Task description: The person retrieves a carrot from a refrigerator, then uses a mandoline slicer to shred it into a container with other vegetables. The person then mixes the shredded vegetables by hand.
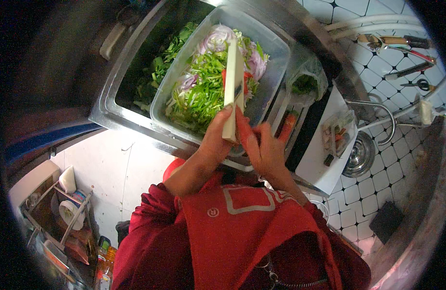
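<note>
My left hand grips the lower end of a cream-coloured board-like tool, seems to be a handheld slicer, tilted on edge over a translucent plastic tub. Against its right face lie the fingers of my right hand; whether they pinch something reddish-orange is unclear. Red parts or pieces show on both sides of the board. Below it, the tub holds shredded green vegetable and sliced red onion. A carrot lies just right of my right hand.
The tub rests across a steel sink containing leafy greens. To the right are a plastic bag of greens, a white board bearing a clear pack, and a steel lid. Knives and scissors hang on the tiled wall.
</note>
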Demonstrator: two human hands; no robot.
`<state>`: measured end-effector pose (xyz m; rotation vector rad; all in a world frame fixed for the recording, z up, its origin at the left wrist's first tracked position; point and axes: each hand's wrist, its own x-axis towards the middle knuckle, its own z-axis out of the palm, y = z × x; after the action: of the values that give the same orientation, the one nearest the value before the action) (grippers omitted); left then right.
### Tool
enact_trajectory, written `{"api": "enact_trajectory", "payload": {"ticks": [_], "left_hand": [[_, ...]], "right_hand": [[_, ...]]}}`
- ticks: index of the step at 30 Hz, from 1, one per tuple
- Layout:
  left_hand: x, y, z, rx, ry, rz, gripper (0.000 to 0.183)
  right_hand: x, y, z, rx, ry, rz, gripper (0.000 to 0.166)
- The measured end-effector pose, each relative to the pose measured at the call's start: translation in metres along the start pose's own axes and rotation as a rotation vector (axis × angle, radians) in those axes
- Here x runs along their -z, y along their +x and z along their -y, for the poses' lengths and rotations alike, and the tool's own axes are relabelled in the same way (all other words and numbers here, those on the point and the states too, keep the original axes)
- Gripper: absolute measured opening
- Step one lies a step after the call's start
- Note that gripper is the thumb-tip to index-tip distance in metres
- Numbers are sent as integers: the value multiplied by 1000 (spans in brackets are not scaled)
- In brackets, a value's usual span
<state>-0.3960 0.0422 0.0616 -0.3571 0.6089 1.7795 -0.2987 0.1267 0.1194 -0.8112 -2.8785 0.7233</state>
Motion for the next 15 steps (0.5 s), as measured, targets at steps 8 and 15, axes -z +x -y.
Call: {"api": "enact_trajectory", "payload": {"ticks": [8,15], "left_hand": [[-3,-19,6,136,21,40,53],[-3,-7,0,28,-77,15,54]], "right_hand": [[6,137,-63,-309,186,-123,30],[-4,10,-4,-92,107,-18,30]]}}
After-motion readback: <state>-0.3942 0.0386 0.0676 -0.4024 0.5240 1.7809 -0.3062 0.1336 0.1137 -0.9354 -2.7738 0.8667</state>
